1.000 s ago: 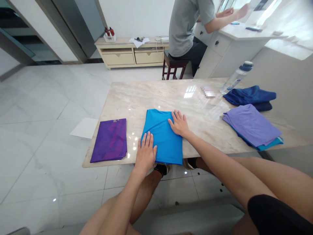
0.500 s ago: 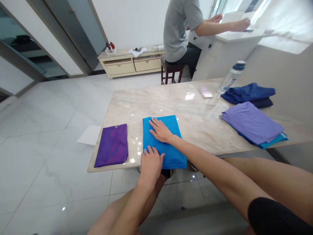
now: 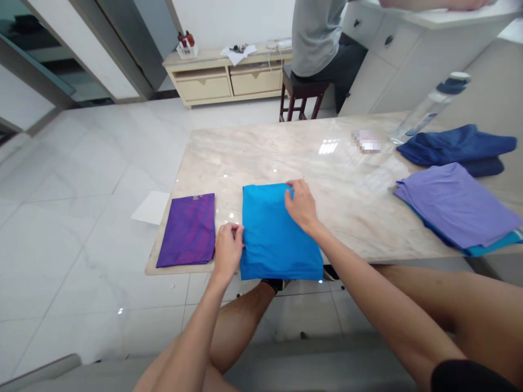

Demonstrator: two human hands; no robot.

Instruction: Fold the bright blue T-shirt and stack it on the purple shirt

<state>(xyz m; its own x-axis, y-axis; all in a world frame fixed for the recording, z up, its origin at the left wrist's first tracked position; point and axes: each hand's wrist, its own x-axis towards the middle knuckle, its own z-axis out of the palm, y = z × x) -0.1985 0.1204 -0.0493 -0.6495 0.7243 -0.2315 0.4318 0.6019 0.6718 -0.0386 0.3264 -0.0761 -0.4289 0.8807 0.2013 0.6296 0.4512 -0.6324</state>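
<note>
A bright blue folded piece of clothing (image 3: 269, 234) lies flat near the table's front edge, its lower end hanging a little past it. At its left edge, my left hand (image 3: 229, 245) has its thumb and bent fingers closed on the fabric. My right hand (image 3: 302, 206) rests over the upper right corner, thumb and curved fingers apart, touching the cloth. Left of the blue piece is a folded purple garment (image 3: 188, 231), which neither hand touches.
On the table's right lie a lilac garment (image 3: 457, 204) over blue ones, a navy garment (image 3: 457, 144), a clear water bottle (image 3: 433, 109) and a blurred small item (image 3: 366, 142). Beyond, a person in grey (image 3: 316, 41) sits on a stool (image 3: 304, 90) beside a low cabinet (image 3: 208, 87).
Both hands have left the top of the blue garment: my left went to its left edge, my right to its upper right corner. The view has shifted downward and left.
</note>
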